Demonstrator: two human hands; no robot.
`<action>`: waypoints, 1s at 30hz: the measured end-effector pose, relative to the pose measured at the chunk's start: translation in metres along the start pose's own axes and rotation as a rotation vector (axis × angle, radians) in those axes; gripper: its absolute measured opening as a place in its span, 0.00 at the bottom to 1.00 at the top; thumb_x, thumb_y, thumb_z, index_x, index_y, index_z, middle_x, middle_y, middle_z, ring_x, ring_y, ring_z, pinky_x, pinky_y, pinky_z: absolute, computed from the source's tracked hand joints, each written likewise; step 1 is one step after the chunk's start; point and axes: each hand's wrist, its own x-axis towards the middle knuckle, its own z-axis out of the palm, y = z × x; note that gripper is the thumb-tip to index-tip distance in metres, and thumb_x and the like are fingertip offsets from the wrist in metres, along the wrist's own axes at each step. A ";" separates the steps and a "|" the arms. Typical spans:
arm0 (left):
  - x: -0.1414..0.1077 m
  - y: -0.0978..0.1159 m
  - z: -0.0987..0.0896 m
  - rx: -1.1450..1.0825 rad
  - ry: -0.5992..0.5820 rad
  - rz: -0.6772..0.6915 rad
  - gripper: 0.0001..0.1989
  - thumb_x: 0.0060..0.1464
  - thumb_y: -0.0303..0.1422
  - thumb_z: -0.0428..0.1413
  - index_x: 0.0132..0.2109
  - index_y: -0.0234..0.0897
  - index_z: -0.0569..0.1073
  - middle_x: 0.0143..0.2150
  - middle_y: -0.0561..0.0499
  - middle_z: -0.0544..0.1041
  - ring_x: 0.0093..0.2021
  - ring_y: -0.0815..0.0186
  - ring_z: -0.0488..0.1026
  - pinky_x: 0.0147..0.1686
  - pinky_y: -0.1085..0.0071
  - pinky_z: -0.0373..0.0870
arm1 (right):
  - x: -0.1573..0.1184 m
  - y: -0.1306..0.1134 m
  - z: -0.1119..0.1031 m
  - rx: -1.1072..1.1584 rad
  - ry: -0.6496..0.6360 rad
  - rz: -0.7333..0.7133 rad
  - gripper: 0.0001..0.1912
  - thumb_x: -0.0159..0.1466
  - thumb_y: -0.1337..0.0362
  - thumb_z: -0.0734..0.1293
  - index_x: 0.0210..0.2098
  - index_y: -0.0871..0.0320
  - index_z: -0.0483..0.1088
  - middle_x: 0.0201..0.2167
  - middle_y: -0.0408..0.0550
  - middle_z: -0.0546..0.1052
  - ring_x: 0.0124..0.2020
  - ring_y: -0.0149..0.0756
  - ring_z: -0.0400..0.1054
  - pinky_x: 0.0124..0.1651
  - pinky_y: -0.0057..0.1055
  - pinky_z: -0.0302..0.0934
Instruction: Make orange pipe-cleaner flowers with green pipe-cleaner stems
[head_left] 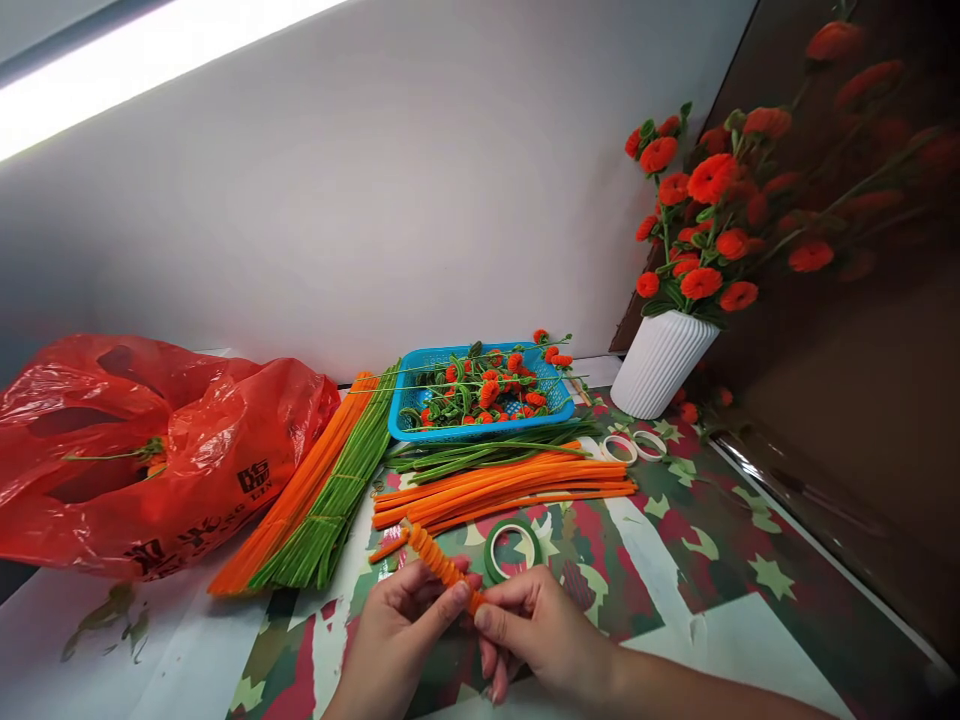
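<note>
Patterned cover [720, 575]: spread over the work surface, partly overlaid by white sheets [757, 650].
Red bag [225, 430]: set at the far left, marked with dark print; a green stem and a bit of orange are seen through its opening.
White vase [664, 370]: placed at the back right, filled with red-orange flowers [712, 180].
Long bundles: one orange [300, 480] and one green [337, 500], laid side by side by the bag.
Blue basket [465, 435]: heaped with small orange flowers on green stems [490, 390].
Loose strips: green [487, 455] and orange [517, 485], strewn before the basket.
Left hand [405, 620]: closed, the coil's middle gripped between thumb and fingers.
Right hand [555, 630]: narrowed to a pinch, the coil's near end held.
Orange coil [431, 552]: held slanted between both hands, above the cover, near the green tape roll.
Green tape roll [513, 523]: laid flat just beyond the hands.
White rings [619, 461]: two, left near the vase.
</note>
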 end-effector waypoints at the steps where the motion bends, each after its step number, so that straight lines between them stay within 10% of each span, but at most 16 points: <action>1: 0.001 0.000 0.000 -0.003 -0.006 -0.004 0.18 0.39 0.41 0.67 0.36 0.33 0.79 0.31 0.46 0.81 0.35 0.59 0.77 0.35 0.71 0.73 | 0.000 0.000 0.001 -0.004 0.015 -0.005 0.31 0.46 0.40 0.71 0.19 0.65 0.66 0.14 0.41 0.68 0.14 0.24 0.65 0.18 0.18 0.57; 30: -0.003 -0.011 -0.003 -0.033 -0.131 0.073 0.19 0.45 0.43 0.63 0.39 0.32 0.76 0.34 0.43 0.80 0.25 0.61 0.75 0.23 0.67 0.74 | 0.001 0.003 0.000 0.034 -0.022 0.009 0.28 0.49 0.44 0.72 0.22 0.66 0.66 0.16 0.42 0.70 0.13 0.23 0.65 0.17 0.18 0.58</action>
